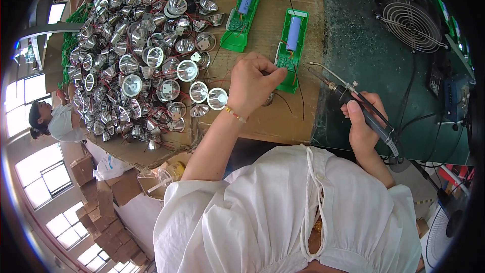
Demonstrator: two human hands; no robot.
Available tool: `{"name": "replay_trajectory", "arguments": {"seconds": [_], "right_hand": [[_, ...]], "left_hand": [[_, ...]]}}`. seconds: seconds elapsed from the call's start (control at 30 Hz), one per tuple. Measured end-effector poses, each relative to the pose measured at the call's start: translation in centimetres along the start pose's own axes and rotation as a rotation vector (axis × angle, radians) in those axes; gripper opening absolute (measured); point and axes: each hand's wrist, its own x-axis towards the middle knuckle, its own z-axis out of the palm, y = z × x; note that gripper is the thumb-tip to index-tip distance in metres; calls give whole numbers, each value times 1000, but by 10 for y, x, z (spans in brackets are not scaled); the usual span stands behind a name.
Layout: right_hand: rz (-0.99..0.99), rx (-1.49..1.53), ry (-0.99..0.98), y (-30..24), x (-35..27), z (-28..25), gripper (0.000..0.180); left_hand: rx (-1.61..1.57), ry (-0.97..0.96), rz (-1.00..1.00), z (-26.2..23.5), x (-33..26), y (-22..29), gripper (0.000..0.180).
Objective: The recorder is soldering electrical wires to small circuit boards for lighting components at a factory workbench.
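Observation:
My left hand [251, 85] rests on the cardboard, fingers pinched on thin wires at the lower end of a green plastic housing [291, 50] that holds a blue cylindrical battery and a small circuit board. My right hand [365, 126] grips a black soldering iron [353, 98], its metal tip pointing left toward that housing and stopping just short of it. A second green housing [243, 16] with a battery lies further up and left, apart from both hands.
A large heap of shiny silver reflector cups [146, 45] covers the cardboard sheet [273, 116] on the left. A black fan with a wire grille [410, 23] stands on the dark green mat at upper right. Another person [53, 121] sits at far left; cardboard boxes lie below.

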Motion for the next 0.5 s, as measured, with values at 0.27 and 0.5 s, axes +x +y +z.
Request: {"name": "replay_trajectory", "arguments": {"seconds": [0.27, 0.5], "right_hand": [[5, -9, 15, -1, -3, -5, 16], [38, -15, 11, -1, -2, -3, 17]], "left_hand": [[33, 125, 131, -3, -12, 5, 15], [545, -29, 661, -7, -35, -5, 24]]}}
